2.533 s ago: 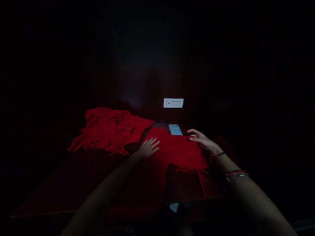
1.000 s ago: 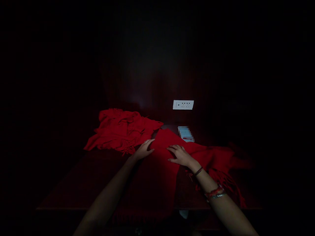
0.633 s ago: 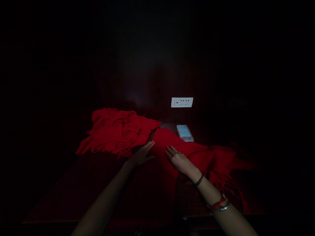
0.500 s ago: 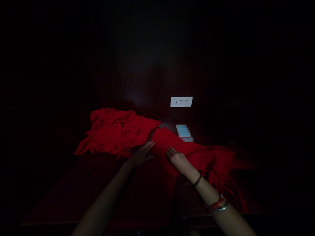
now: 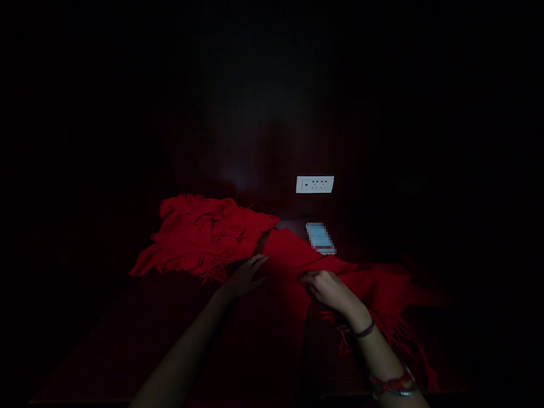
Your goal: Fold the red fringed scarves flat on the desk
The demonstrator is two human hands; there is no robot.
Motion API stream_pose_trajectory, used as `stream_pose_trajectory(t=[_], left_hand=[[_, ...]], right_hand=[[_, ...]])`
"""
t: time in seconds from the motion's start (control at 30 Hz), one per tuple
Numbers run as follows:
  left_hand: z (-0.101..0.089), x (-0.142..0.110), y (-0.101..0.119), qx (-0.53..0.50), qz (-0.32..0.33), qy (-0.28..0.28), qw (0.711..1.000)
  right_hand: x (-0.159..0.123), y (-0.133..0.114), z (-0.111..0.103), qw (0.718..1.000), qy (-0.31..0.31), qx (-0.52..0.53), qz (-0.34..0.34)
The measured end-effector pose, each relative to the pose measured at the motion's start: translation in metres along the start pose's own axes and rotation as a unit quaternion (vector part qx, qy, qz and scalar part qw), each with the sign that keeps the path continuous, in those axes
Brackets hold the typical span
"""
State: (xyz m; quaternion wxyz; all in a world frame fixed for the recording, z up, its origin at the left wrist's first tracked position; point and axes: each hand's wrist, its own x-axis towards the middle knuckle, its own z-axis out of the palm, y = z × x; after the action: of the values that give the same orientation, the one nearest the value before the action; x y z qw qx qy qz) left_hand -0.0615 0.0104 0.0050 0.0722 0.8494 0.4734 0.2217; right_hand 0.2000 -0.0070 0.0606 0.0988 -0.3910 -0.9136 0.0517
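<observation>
A red fringed scarf (image 5: 283, 249) lies across the dark table, one part running toward me and another stretching to the right with its fringe hanging down. My left hand (image 5: 245, 279) rests at the left edge of the near strip, fingers stretched out, a ring on one of them. On the strip's right side, my right hand (image 5: 329, 289) has its fingers bent and closed on the cloth; the fingertips are partly hidden. A second crumpled heap of red fringed cloth (image 5: 204, 232) lies to the left, beyond my left hand.
A pale blue flat item (image 5: 319, 238), blurred out, lies behind the scarf near the wall. Above it a white power socket (image 5: 315, 185) is set in the dark wall. The table's (image 5: 106, 351) surroundings are very dark.
My right hand has shifted right and slightly toward me, its fingers more bent. My left hand stays at about the same place on the cloth. The view has tilted up slightly.
</observation>
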Motion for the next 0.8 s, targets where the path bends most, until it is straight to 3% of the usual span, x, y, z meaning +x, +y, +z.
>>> stream_pose_trajectory(t=[0.13,0.33,0.47,0.53,0.63,0.73,0.8], left_hand=[[0.001,0.002,0.000,0.007,0.006,0.007,1.000],[0.005,0.001,-0.005,0.028,0.036,0.023,0.999],[0.002,0.007,-0.003,0.080,0.050,-0.013,0.995],[-0.004,0.021,0.004,0.127,0.053,-0.030,0.990],[-0.008,0.052,0.018,0.177,0.076,-0.014,0.981],[0.007,0.080,0.024,0.174,0.084,0.003,0.981],[0.024,0.088,0.019,0.153,0.061,-0.008,0.986]], right_hand=[[-0.001,0.006,0.002,1.000,0.001,0.027,-0.016],[-0.009,0.006,0.015,0.997,-0.070,0.012,0.027],[-0.017,0.012,-0.002,0.996,-0.077,0.035,-0.014],[-0.016,0.027,-0.018,0.998,-0.044,0.044,-0.014],[-0.006,0.059,-0.033,0.992,0.011,-0.015,0.124],[0.002,0.089,-0.030,0.965,-0.055,-0.042,0.253],[0.001,0.103,-0.022,0.956,-0.100,-0.028,0.274]])
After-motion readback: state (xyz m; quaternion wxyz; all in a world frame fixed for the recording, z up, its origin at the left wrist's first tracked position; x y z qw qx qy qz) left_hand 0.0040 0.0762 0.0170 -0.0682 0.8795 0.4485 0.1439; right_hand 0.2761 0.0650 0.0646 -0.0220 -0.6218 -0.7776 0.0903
